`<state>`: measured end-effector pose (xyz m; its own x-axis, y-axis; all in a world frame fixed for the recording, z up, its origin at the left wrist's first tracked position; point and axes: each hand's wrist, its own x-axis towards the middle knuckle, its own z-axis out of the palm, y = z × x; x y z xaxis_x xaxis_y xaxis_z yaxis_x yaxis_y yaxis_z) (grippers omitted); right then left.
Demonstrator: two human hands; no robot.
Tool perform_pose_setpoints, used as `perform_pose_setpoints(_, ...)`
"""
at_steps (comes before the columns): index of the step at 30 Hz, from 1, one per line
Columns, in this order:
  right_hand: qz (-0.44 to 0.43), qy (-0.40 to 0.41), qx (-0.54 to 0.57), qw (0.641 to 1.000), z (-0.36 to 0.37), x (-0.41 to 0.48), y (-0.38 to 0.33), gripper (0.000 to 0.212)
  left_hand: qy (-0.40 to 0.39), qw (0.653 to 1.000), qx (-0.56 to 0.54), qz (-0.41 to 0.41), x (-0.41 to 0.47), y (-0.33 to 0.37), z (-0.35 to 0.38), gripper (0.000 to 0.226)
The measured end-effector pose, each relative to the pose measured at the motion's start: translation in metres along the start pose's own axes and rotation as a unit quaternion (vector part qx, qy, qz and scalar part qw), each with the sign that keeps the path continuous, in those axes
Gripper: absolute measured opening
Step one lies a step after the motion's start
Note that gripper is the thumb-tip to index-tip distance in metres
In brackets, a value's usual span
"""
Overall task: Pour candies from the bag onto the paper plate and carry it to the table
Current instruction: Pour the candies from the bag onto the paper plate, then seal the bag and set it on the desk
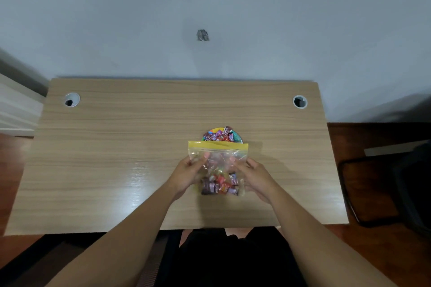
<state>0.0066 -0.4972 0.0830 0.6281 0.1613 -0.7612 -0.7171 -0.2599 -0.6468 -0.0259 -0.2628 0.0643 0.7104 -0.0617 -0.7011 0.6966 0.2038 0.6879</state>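
Above the table (116,147), a clear zip bag (218,158) is held between both hands, its yellow-edged mouth turned toward the paper plate (239,138) just beyond. Some candies (218,135) are already heaped on the plate, while others (219,185) remain in the bag's near end, so pouring is judged partly done and carrying is left. The left hand (190,173) and right hand (256,176) are clamped on the bag's sides, fingers closed against the plastic.

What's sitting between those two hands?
In the head view, the clear zip bag with candies at its bottom sits between the left hand and right hand; both grip its sides.
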Motion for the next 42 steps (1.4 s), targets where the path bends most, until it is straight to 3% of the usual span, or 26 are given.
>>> perform_pose_setpoints(7, -0.074, 0.016, 0.073, 0.994, 0.013, 0.01, -0.04, 0.028, 0.043, 0.997, -0.019, 0.059, -0.005, 0.036, -0.039, 0.04)
perform_pose_setpoints(10, -0.08, 0.011, 0.092, 0.992, 0.017, 0.01, -0.059, 0.028, 0.051, 0.992, -0.034, 0.111, -0.011, 0.056, -0.047, 0.026)
perform_pose_setpoints(21, -0.166, -0.041, 0.019, 0.985, 0.021, 0.01, -0.096, 0.027, 0.11, 0.958, 0.031, 0.265, -0.024, 0.103, -0.059, 0.018)
perform_pose_setpoints(24, -0.206, -0.014, 0.014, 0.978, 0.022, 0.009, -0.108, 0.019, 0.114, 0.951, 0.063, 0.281, -0.029, 0.112, -0.063, 0.018)
perform_pose_setpoints(31, -0.208, 0.003, -0.035, 0.978, 0.018, 0.005, -0.12, 0.016, 0.144, 0.948, 0.03, 0.283, -0.029, 0.121, -0.069, 0.015)
perform_pose_setpoints(34, -0.232, 0.015, -0.173, 0.957, 0.012, 0.011, -0.122, 0.015, 0.14, 0.943, 0.064, 0.295, -0.03, 0.123, -0.072, 0.005)
perform_pose_setpoints(37, -0.247, 0.002, -0.305, 0.92, 0.02, 0.006, -0.135, 0.025, 0.147, 0.936, 0.108, 0.302, -0.032, 0.127, -0.075, 0.012)
perform_pose_setpoints(39, -0.282, 0.0, -0.352, 0.892, 0.032, 0.002, -0.147, 0.041, 0.154, 0.928, 0.137, 0.311, -0.034, 0.13, -0.072, 0.008)
perform_pose_setpoints(42, -0.359, -0.013, -0.38, 0.852, 0.057, -0.001, -0.166, 0.045, 0.158, 0.919, 0.165, 0.322, -0.036, 0.135, -0.067, 0.006)
